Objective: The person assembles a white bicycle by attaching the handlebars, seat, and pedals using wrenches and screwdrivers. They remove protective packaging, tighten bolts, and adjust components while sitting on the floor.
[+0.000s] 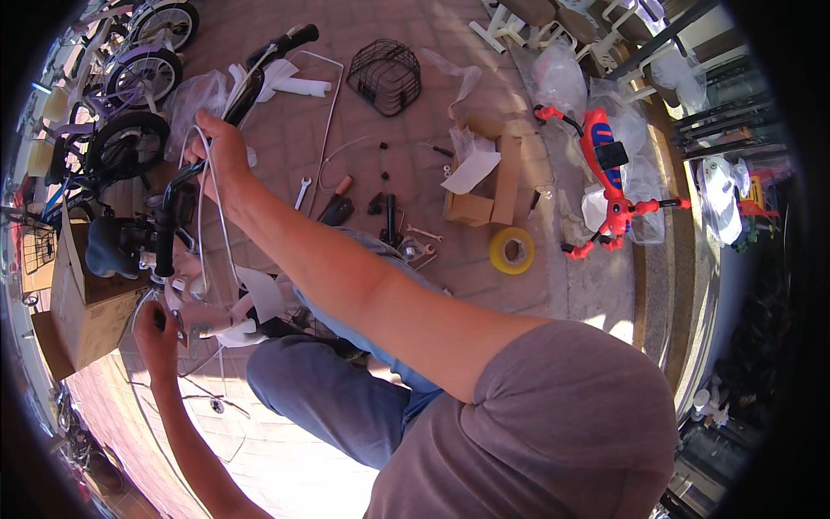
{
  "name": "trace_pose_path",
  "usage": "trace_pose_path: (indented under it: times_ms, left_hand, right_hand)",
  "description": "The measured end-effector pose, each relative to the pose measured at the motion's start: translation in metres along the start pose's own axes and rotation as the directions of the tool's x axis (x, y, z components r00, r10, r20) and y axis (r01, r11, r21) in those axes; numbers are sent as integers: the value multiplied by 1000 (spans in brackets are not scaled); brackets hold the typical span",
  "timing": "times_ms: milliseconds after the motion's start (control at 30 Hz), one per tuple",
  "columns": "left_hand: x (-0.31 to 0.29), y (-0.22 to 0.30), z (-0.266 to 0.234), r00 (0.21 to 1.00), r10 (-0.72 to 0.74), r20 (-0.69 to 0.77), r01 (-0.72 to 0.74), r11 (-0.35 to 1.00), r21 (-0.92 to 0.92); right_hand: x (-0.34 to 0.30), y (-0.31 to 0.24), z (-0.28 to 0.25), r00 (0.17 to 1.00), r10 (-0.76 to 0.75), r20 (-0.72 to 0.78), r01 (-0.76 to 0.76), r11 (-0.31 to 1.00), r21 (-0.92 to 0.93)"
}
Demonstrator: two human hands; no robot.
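Note:
A small bicycle's handlebar stands at the left, with a black grip at its near end. My right hand reaches across and is closed around the bar, where pale cables loop past the fingers. Lower down, my left hand is beside the bicycle's front, below the near grip. Its fingers are curled together; a small dark spot shows between them, too little to name. White wrapping hangs on the pinkish frame parts next to my knee.
Tools lie on the brick floor, among them a wrench. Farther off are a black wire basket, an opened carton and a yellow tape roll. A red ride-on frame is right; a cardboard box and bicycles stand left.

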State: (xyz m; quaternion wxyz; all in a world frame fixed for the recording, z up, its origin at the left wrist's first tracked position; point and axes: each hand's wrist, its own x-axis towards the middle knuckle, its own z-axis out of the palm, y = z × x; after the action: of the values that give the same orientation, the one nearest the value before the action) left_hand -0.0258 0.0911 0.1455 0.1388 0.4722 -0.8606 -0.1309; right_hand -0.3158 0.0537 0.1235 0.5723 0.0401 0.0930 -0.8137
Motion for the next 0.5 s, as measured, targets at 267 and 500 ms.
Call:
trace_pose_path:
  times_ms: [267, 500]
  left_hand:
    - [12, -12, -4, 971, -187, 150, 212, 962, -173]
    - [-26, -30, -64, 836, -535, -122, -75, 109, -991]
  right_hand:
    - [10, -1, -8, 1000, -1, 6, 2, 999, -51]
    - [6, -2, -15, 998, -53, -32, 50, 996, -77]
